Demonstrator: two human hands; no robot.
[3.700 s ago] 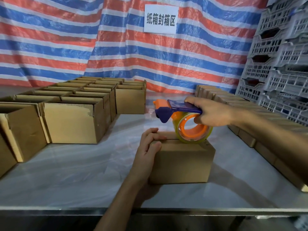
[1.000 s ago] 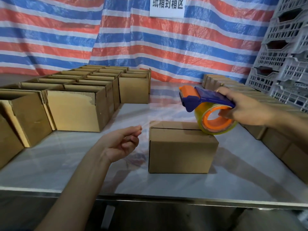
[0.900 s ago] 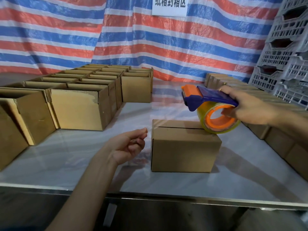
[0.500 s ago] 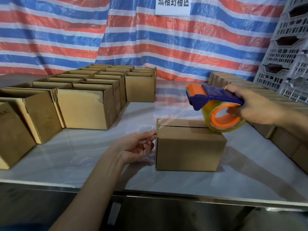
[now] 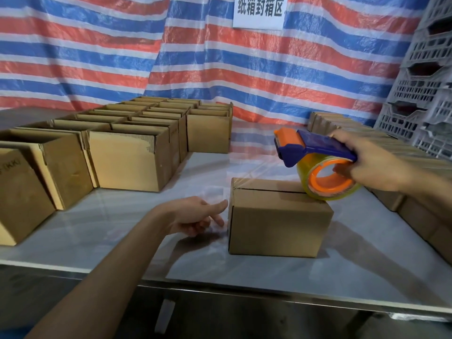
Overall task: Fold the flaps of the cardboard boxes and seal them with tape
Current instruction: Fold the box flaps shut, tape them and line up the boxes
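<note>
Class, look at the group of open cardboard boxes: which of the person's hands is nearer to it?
Left. The left hand is just to the right of the open boxes; the right hand, gripping the tape dispenser, is farther right, past the closed box.

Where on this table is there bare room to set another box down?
Bare table runs along the near edge in front of the closed box and behind it. The left is crowded with open boxes, the right with cardboard stacks.
</note>
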